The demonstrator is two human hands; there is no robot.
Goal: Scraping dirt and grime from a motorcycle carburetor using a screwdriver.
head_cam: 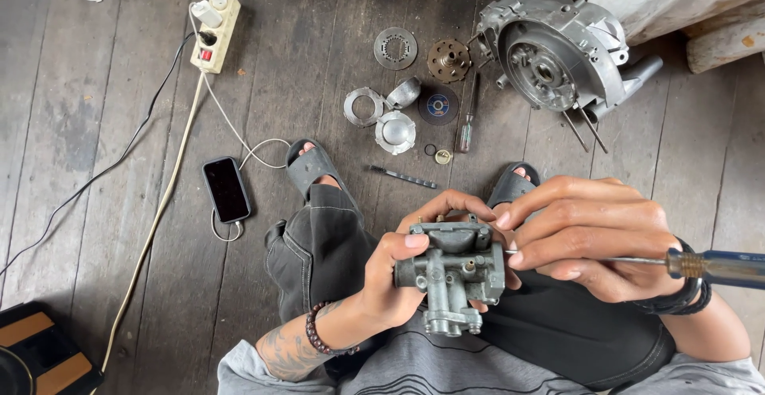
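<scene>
My left hand (402,271) grips a grey metal carburetor (453,271) above my lap, thumb on its upper left side and fingers curled behind it. My right hand (594,235) holds a screwdriver (701,265) with a blue handle. Its thin shaft runs left under my fingers to the carburetor's right side. My right fingertips rest against the carburetor's upper right corner. The screwdriver's tip is hidden by my fingers.
A grey engine casing (558,56) lies on the wooden floor at the upper right. Round metal discs (395,48), a cap (395,132), a second screwdriver (468,124) and a drill bit (402,176) lie ahead of my sandalled feet. A phone (225,189) on a cable and a power strip (213,30) lie at left.
</scene>
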